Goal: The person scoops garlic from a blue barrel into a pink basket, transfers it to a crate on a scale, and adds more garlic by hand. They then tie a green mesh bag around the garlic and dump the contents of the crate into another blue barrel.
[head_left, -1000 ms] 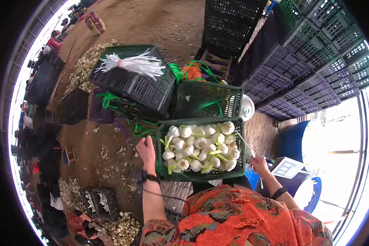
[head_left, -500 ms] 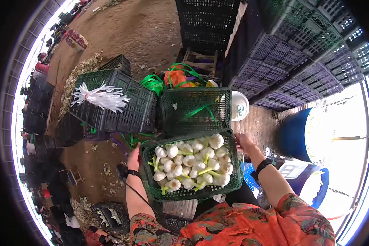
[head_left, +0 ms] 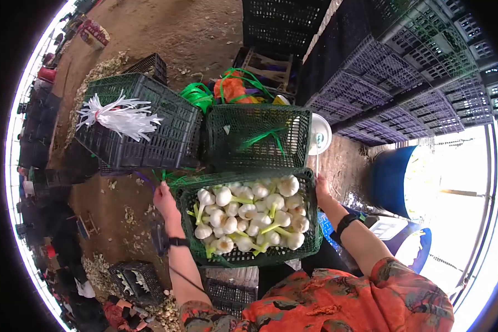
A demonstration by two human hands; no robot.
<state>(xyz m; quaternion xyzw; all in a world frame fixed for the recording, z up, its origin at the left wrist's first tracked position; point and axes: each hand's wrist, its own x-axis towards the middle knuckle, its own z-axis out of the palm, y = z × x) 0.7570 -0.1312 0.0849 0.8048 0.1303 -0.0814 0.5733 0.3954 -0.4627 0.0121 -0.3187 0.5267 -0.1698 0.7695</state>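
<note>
A dark green plastic crate [head_left: 249, 258] of white garlic bulbs [head_left: 243, 218] with short green stems sits in front of my body. My right hand [head_left: 322, 191] is closed at the crate's upper right edge; its fingertips are partly hidden behind the rim. My left hand [head_left: 166, 202] is just off the upper left corner, a small gap from the crate wall. Its fingers are curled together beside thin green straps [head_left: 171, 178], and whether it holds one is not clear. Beyond the garlic, another green crate [head_left: 221, 157] has a green strap [head_left: 265, 138] inside.
A bundle of white ties [head_left: 119, 117] lies on an upturned dark crate [head_left: 166, 130] at left. Green strapping [head_left: 197, 97] and an orange net bag [head_left: 232, 88] lie behind. Stacked crates [head_left: 371, 83], a white bucket [head_left: 320, 135] and a blue barrel [head_left: 390, 180] stand right.
My left hand has moved left, away from the garlic crate's side. My right hand stays at the right edge. The whole view has shifted slightly.
</note>
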